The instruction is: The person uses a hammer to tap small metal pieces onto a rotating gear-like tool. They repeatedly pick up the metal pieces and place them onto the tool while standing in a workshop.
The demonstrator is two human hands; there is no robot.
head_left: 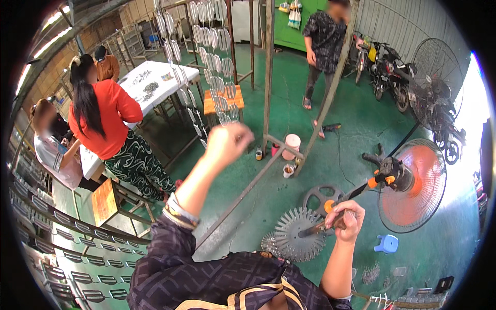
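- The left hand point(227, 143) is raised in front of the body, its fingers curled in toward the palm; whether it has hold of anything cannot be told.
- Past it hang strands point(211, 64) of looped metal pieces, the nearest thing to that hand in view.
- The right hand point(349, 219) is closed around a brown rod point(316, 229), its fingers wrapped with little gap showing.
- The rod lies low and right of centre, reaching from that fist to over the middle of a grey disc point(287, 237) with teeth all round its rim; whether rod and disc touch cannot be told.
- Just behind the disc stands a dark, spoked base point(311, 199).
- Right of the right hand is a fan point(413, 191) with a red-orange centre; a grey fan point(436, 82) stands behind it.
- A blue stool point(386, 244) is on the green floor point(248, 191), below the fan.
- Ahead, a pink bucket point(292, 144) and a cup point(288, 170) stand by the metal frame point(268, 77).
- At left, 3 people are around a white table point(164, 93), 1 of them in a red top point(106, 116).
- A 4th person point(326, 46) stands ahead, near parked motorbikes point(390, 77).
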